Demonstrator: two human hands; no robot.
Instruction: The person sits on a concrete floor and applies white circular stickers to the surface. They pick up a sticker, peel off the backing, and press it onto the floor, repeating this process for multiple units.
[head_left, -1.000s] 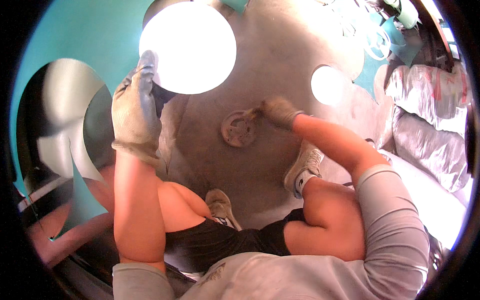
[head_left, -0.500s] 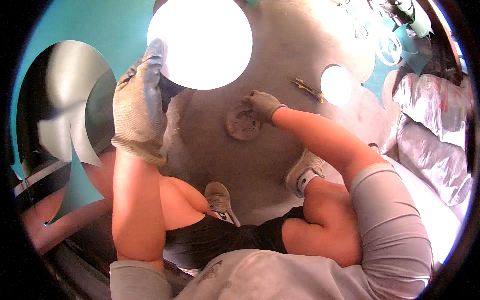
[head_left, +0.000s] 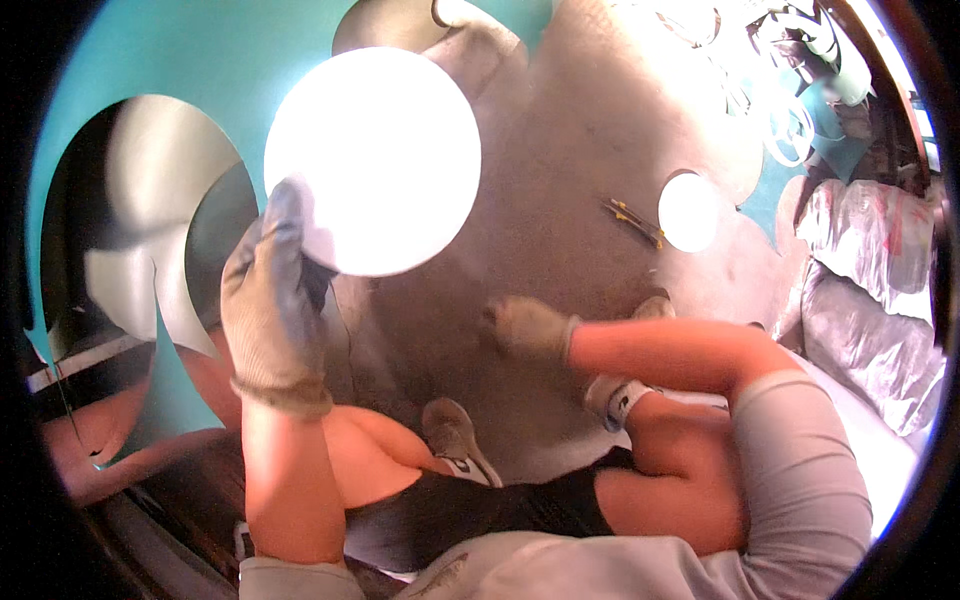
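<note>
My left hand (head_left: 278,300), in a knit glove with a grey-blue coating, grips a bright white round disc (head_left: 375,160) by its lower left edge, thumb on top. The disc is raised above the floor, its face washed out by glare. To its right is my right hand (head_left: 533,330), also gloved, low over the brown floor between my feet. Its fingers are curled together and slightly blurred; whatever they may hold does not show.
Slim yellow-and-black tools (head_left: 635,222), possibly cutters, lie beside a smaller white disc (head_left: 687,212). At left stands a teal sheet (head_left: 200,60) with a large rounded opening and shiny surfaces. Crumpled plastic-wrapped bundles (head_left: 865,245) sit at right, below heaped scraps (head_left: 815,60).
The white disc and my left hand have come lower and nearer to me. My right hand has drawn nearer too; the dusty round piece beneath it on the floor no longer shows.
</note>
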